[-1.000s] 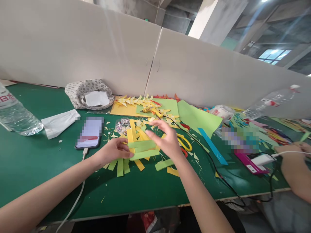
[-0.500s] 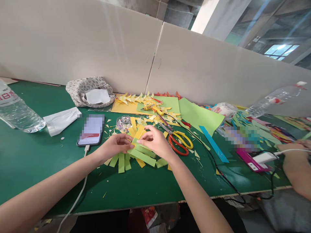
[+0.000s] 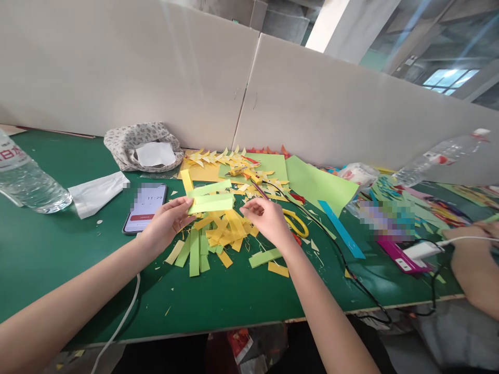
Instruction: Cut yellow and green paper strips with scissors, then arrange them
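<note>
My left hand (image 3: 169,218) is closed on a small bundle of woven paper strips (image 3: 212,200), light green ones laid across a yellow one that sticks up at the left. The bundle is held above a loose heap of yellow paper strips (image 3: 224,234) on the table. Just right of the bundle's free ends, my right hand (image 3: 268,218) hovers with fingers loosely curled and slightly apart, holding nothing I can see. Several green paper strips (image 3: 194,252) lie below the heap. Beyond my right hand are the scissors (image 3: 298,223), partly hidden by it.
A phone (image 3: 146,208) on a white cable lies left, near a water bottle (image 3: 29,174) and a cloth bag (image 3: 142,148). A yellow glue gun (image 3: 244,171) rests behind on paper pieces. Its black cord crosses the right side. Another person's arm (image 3: 475,265) is at far right.
My left hand has lifted the strips and turned them sideways, uncovering the yellow heap. My right hand has let go of them and moved right. The phone screen now shows a clock.
</note>
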The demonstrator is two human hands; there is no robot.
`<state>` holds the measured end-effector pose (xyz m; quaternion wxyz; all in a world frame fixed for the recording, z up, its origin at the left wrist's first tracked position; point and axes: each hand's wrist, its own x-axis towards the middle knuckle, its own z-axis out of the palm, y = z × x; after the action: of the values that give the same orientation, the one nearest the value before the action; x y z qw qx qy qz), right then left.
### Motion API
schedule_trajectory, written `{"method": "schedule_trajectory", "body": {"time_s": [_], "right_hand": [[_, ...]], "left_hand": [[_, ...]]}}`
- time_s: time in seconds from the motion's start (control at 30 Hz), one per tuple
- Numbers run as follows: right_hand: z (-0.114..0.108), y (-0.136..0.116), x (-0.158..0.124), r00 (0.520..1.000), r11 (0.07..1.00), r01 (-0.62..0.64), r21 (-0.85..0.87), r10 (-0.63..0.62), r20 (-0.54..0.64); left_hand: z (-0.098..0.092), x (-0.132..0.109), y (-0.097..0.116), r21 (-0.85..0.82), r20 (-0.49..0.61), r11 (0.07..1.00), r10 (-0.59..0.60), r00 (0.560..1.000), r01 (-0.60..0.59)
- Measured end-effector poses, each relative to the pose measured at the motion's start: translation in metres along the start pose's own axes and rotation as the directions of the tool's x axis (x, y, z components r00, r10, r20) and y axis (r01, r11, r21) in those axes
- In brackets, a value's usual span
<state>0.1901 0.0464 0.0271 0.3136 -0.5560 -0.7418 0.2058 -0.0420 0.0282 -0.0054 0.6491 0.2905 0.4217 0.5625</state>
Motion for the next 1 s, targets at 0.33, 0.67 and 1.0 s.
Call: {"method": "schedule_trajectory", "body": {"time_s": [0.33, 0.67, 1.0], "right_hand": [[0.023, -0.005, -0.009, 0.964, 0.965, 0.192, -0.179, -0.151, 0.221], [0.016, 0.045, 0.019, 0.989, 0.942, 0.058, -0.33, -0.1, -0.11], [0.02, 0.05, 0.021, 0.976, 0.951, 0.043, -0.307, -0.105, -0.189]], "left_hand": [[-0.003, 0.006, 0.0, -0.158, -0.068, 0.987, -0.043, 0.997, 0.032], [0.002, 0.0, 0.003, 0.052, 0.04, 0.998, -0.045, 0.998, 0.043], [0.003, -0.001, 0.005, 0.051, 0.014, 0.998, -0.043, 0.999, 0.042]]}}
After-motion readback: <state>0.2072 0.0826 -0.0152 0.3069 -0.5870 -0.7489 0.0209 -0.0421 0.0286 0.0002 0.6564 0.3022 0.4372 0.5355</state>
